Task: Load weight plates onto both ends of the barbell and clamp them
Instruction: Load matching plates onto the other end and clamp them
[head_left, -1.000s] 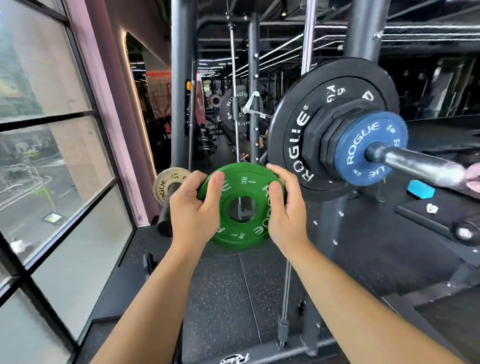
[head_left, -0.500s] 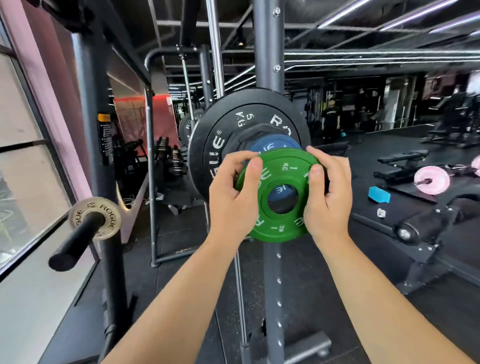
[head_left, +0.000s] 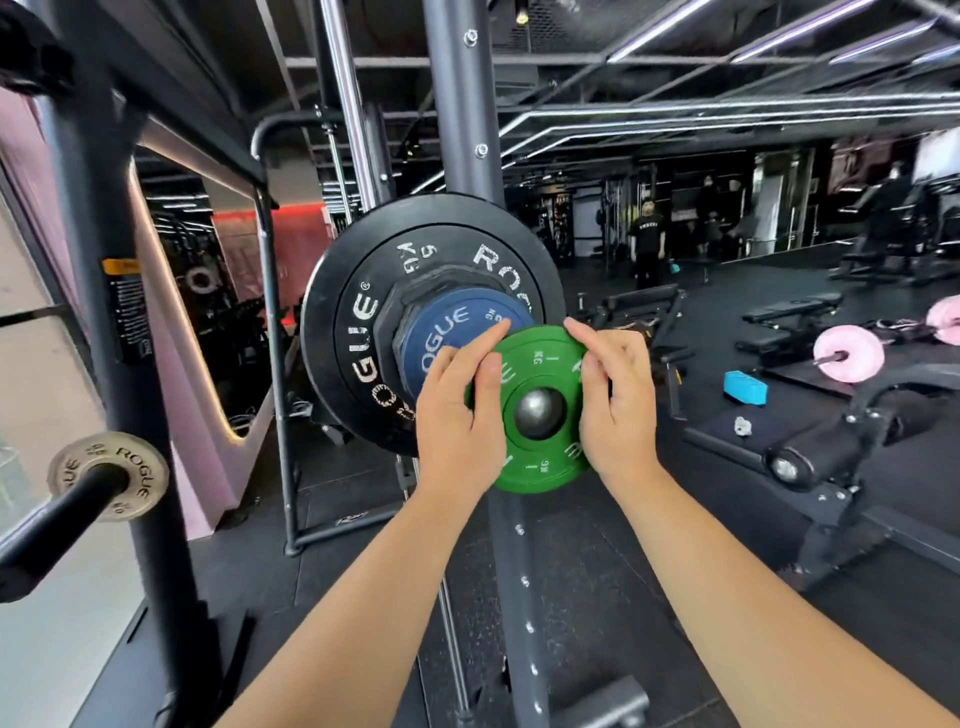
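Gym rack (head_left: 462, 130) beyond. Left hand (head_left: 457, 415) and right hand (head_left: 618, 410) fingers (head_left: 595, 371) clasp the green plate (head_left: 540, 467), threaded on the bar (head_left: 537, 413). Next, push it flush.

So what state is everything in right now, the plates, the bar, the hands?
green plate: threaded on the barbell end, held upright.
barbell end: showing through the green plate's hole, unclamped.
blue plate: loaded on the bar.
black 5 kg plate: loaded behind the blue.
left hand: pinching green plate's left edge.
right hand: pinching its right edge.

Dark gym, black rubber floor (head_left: 353, 483), benches (head_left: 795, 312), left-side window (head_left: 31, 389), strip lights (head_left: 675, 31) overhead.
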